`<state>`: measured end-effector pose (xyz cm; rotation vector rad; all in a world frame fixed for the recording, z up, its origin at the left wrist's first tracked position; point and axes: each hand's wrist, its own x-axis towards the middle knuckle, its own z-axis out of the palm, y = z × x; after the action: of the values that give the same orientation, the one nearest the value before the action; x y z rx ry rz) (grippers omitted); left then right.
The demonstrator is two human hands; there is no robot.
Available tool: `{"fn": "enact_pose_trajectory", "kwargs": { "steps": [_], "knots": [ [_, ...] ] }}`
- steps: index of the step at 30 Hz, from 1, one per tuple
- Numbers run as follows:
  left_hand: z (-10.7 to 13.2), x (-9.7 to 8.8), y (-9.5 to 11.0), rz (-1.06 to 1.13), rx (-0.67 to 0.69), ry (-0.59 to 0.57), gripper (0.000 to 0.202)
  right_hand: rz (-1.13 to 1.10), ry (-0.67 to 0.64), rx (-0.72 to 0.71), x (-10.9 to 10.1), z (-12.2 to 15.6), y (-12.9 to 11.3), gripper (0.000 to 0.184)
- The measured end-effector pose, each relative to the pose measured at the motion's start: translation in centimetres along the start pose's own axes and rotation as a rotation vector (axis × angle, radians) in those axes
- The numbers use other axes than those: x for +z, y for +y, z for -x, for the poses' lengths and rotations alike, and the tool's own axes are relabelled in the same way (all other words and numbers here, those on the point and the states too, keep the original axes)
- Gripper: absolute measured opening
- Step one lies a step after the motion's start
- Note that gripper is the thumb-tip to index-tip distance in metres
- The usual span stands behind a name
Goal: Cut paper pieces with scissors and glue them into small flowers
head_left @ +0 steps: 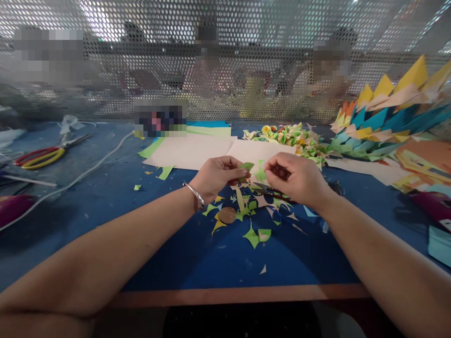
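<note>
My left hand (215, 177), with a silver bangle on the wrist, pinches a small folded green paper piece (245, 166) over the blue table (197, 253). My right hand (296, 179) is curled shut beside it, fingertips on another green paper piece (260, 172); dark scissors (271, 191) lie under this hand. Beneath both hands lie several green, yellow and cream paper scraps (246, 206) and a round brown disc (227, 215).
Cream paper sheets (197, 151) lie behind my hands. A heap of small folded paper pieces (289, 136) and a big stack of coloured folded paper (387, 122) fill the right. Red-and-yellow scissors (42, 156) and a white cable (88, 170) lie left. People sit behind a mesh screen (225, 56).
</note>
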<state>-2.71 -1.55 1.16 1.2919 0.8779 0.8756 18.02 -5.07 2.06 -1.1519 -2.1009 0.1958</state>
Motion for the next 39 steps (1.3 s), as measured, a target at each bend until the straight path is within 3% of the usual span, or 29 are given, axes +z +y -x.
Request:
{"fn": "enact_pose_trajectory", "kwargs": {
  "steps": [5,9,15,22,32,39],
  "knots": [
    [0.5,1.1,0.5,0.301,-0.211,0.142,0.020,0.090,-0.008,-0.148,0.4,0.2,-0.5,0.012],
    [1.2,2.1,0.6,0.341,-0.220,0.165,0.017,0.159,-0.010,-0.238,0.8,0.2,-0.8,0.013],
    [1.6,2.5,0.4,0.322,-0.200,0.111,0.011,0.118,0.023,-0.259,0.7,0.2,-1.0,0.010],
    [1.0,2.2,0.2,0.411,-0.114,0.073,0.002,-0.089,0.024,-0.142,1.0,0.1,-1.1,0.008],
    [1.7,2.3,0.0,0.306,0.074,0.030,0.023,-0.272,0.059,0.103,1.1,0.2,-0.9,0.019],
    [1.5,2.2,-0.7,0.111,0.225,0.052,0.030,-0.322,0.058,0.164,1.1,0.2,-0.9,0.017]
  ]
}}
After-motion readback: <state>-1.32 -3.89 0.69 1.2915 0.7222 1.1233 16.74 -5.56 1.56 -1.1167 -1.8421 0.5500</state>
